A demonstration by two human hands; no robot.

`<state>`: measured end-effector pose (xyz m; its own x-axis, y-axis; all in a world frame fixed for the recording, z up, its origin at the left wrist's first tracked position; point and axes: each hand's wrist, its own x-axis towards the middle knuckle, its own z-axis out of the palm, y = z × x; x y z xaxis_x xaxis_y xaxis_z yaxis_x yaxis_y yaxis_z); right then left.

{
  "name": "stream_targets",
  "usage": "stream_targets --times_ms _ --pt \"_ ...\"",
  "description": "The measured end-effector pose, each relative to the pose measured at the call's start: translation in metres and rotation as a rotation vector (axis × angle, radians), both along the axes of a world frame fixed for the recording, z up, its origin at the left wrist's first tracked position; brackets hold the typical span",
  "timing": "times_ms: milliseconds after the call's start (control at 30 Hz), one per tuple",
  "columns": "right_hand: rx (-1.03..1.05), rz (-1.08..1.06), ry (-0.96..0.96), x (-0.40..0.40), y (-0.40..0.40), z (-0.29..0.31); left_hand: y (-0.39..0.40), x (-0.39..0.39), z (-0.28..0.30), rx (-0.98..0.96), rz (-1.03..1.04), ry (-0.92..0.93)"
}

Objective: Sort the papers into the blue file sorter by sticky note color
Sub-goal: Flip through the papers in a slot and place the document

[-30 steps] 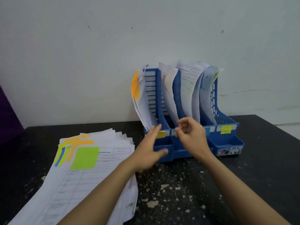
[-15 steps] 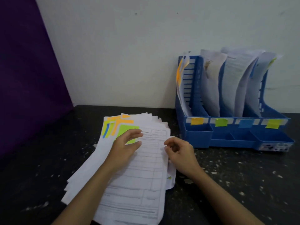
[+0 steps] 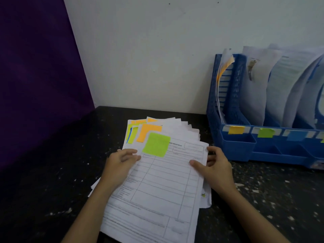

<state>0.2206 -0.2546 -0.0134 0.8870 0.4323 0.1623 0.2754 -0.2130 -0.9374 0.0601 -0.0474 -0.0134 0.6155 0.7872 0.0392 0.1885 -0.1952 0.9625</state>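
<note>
Green-noted top sheet (image 3: 163,186) is lying lengthwise on the paper stack (image 3: 184,127), right hand (image 3: 215,167) pinching its right edge, left hand (image 3: 119,163) resting loosely on its left, green tag (image 3: 265,132) on the blue file sorter (image 3: 235,151) sitting nearer the right.

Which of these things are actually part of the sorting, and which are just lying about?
Part of the job: paper stack, top sheet with green sticky note, blue file sorter, its colour tabs, left hand resting on the stack, right hand pinching the top sheet.

Just lying about: black table, purple panel, white wall.
</note>
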Motion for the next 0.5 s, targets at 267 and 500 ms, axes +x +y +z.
stream_targets --times_ms 267,500 --pt "0.310 0.049 0.153 0.002 -0.007 0.002 0.002 -0.003 -0.002 -0.071 0.000 -0.079" --pt "0.434 0.020 0.276 0.006 -0.012 0.003 -0.001 -0.007 0.001 -0.038 -0.052 -0.041"
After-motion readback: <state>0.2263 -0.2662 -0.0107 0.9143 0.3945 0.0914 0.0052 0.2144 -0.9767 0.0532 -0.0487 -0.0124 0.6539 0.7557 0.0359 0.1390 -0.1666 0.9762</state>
